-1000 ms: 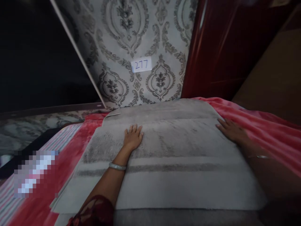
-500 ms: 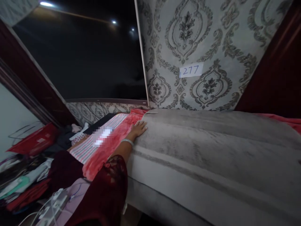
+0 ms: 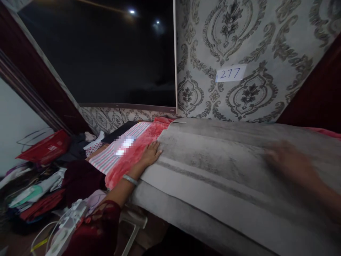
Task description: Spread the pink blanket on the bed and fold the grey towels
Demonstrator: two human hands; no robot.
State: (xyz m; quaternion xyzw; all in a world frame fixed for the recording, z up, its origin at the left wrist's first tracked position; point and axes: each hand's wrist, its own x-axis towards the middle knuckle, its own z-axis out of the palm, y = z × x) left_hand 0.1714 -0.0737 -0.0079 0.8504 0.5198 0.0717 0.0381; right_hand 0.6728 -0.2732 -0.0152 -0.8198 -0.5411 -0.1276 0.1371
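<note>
A grey plush cloth (image 3: 202,160), folded in layers, lies spread across the surface before me. My left hand (image 3: 151,153) rests flat on its left edge, fingers stretched out, where the cloth meets a fluffy coral-pink blanket (image 3: 137,149). To the right, my right hand (image 3: 290,163) is over the grey cloth; motion smears its fingers, so I cannot see their shape or whether they touch the cloth. Left of the pink blanket is a striped cloth (image 3: 106,160), with a pixelated bright patch on it.
A large dark television (image 3: 106,57) stands behind, beside patterned wallpaper bearing a paper label (image 3: 231,73) reading 277. On the left are a red bag (image 3: 45,145) and piled clothes (image 3: 45,199). A white power strip (image 3: 66,227) with cables lies low at front left.
My right hand has come into view over the grey cloth from the right. My left hand has slid nearer to me along the cloth's left edge. The view has shifted slightly.
</note>
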